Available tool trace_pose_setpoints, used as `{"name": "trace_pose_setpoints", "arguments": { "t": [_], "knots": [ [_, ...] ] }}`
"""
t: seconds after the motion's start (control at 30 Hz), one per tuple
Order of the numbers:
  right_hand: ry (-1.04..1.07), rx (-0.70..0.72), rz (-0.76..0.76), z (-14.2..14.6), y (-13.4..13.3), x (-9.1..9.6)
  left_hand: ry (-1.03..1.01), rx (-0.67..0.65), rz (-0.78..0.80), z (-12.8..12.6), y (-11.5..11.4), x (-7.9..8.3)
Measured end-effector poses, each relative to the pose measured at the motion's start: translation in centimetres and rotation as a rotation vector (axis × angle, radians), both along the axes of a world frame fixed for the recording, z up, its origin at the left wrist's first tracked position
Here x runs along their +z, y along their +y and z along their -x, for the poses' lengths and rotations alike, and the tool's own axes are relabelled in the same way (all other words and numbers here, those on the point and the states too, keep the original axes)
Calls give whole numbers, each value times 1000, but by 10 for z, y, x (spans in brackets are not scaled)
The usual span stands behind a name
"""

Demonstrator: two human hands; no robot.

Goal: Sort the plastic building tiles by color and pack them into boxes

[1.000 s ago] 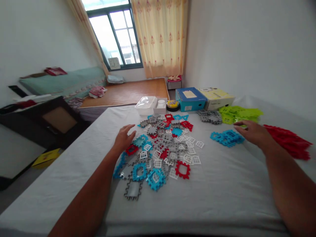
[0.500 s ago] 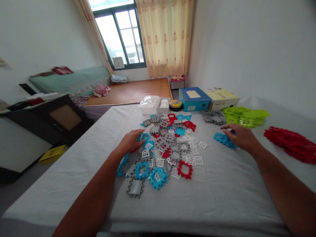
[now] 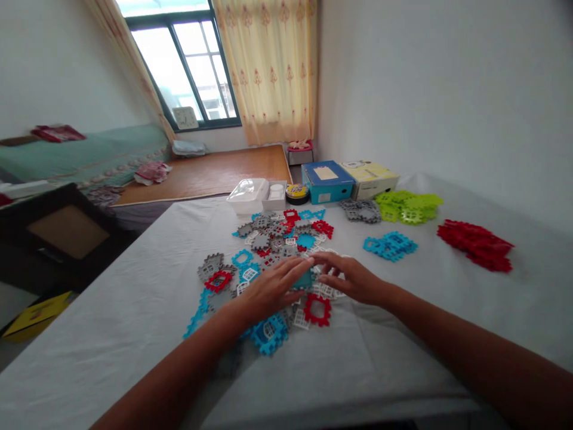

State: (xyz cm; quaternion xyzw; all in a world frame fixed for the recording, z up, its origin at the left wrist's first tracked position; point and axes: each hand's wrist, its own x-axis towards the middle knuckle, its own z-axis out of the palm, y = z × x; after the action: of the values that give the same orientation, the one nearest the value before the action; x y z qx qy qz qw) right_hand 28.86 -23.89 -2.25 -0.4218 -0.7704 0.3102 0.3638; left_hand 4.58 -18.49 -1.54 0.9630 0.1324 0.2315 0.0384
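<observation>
My left hand (image 3: 280, 286) is above the mixed heap, palm down, with a flat blue interlocking plate (image 3: 303, 279) between its thumb and fingers. My right hand (image 3: 351, 278) has come up beside it, its fingers curved and apart, fingertips close to the plate. Whether they touch the plate, I cannot tell. Beneath both hands lie grey plates (image 3: 260, 241), white window pieces (image 3: 327, 291), a red square frame (image 3: 317, 310) and blue plates (image 3: 269, 334), partly covered by my hands and forearms.
To the right are sorted piles: blue plates (image 3: 391, 245), grey plates (image 3: 360, 210), lime-green plates (image 3: 408, 206) and red plates (image 3: 475, 245). Along the back stand a clear plastic box (image 3: 248, 195), a round tin (image 3: 297, 193), a blue box (image 3: 327, 182) and a yellow box (image 3: 369, 179).
My right hand has left the blue pile and moved left to the heap. My left hand has moved right with the blue plate. The camera view has turned to the right.
</observation>
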Motion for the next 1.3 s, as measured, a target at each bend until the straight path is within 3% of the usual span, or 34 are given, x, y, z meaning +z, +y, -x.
{"name": "trace_pose_setpoints", "arguments": {
  "t": [0.17, 0.33, 0.4, 0.5, 0.67, 0.8, 1.0, 1.3],
  "knots": [
    [115, -43, 81, 11, -2, -8, 44, -122, -47, -4, -9, -8],
    [92, -58, 108, -1, 3, -4, 26, -75, -37, -2, -8, -11],
    [-11, -122, 72, -24, 8, 4, -10, -12, -42, 4, -3, -10],
    [-128, -270, 65, -85, 15, 16, -47, 106, -36, 17, 9, -9],
    [-234, -412, 389, -196, 3, 20, -139, 255, -22, 40, 32, -9],
    [-376, -447, 515, -240, -13, 15, -164, 302, -19, 54, 46, -10],
    [-537, -543, 502, -259, -14, 8, -194, 373, -22, 69, 56, -10],
    [-647, -572, 530, -262, -17, 5, -271, 469, 18, 83, 69, -5]
  ]
}}
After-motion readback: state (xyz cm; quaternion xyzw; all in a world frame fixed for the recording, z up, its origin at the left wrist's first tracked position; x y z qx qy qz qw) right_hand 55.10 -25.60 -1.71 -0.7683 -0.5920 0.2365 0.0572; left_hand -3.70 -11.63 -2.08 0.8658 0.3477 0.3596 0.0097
